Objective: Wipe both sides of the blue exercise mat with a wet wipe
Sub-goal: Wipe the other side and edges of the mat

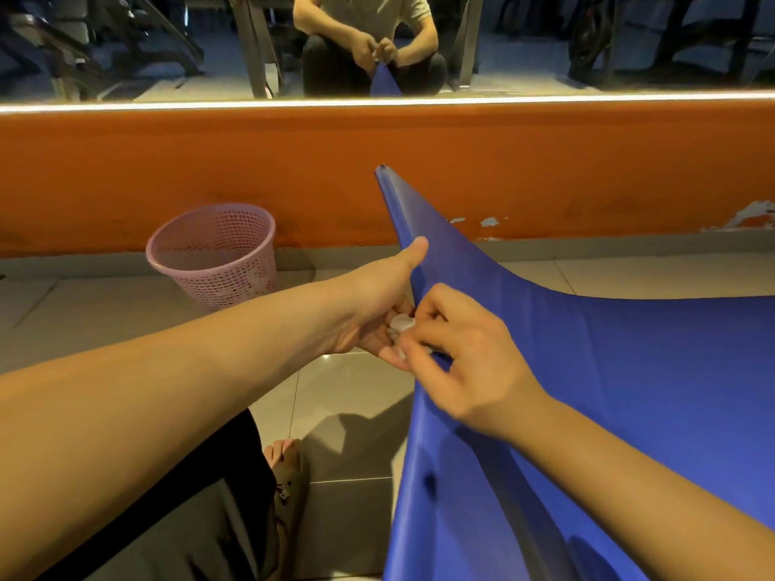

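Your left hand (377, 304) grips the lifted edge of the smooth blue mat (629, 371), thumb flat on its face. Your right hand (457, 354) pinches a crumpled white wipe (400, 325) against that edge. The mat rises to a narrow point, near a pink mesh basket (218, 245) on glossy floor tiles (356, 413).

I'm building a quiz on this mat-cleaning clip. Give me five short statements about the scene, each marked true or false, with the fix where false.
1. The blue mat lies fully flat on the floor. False: the left hand holds one edge lifted.
2. The right hand pinches a white wet wipe at the mat's edge. True.
3. The basket is green with solid walls. False: it is pink with mesh walls.
4. The basket stands left of the mat, near the orange wall. True.
5. The left hand's thumb rests on the mat. True.
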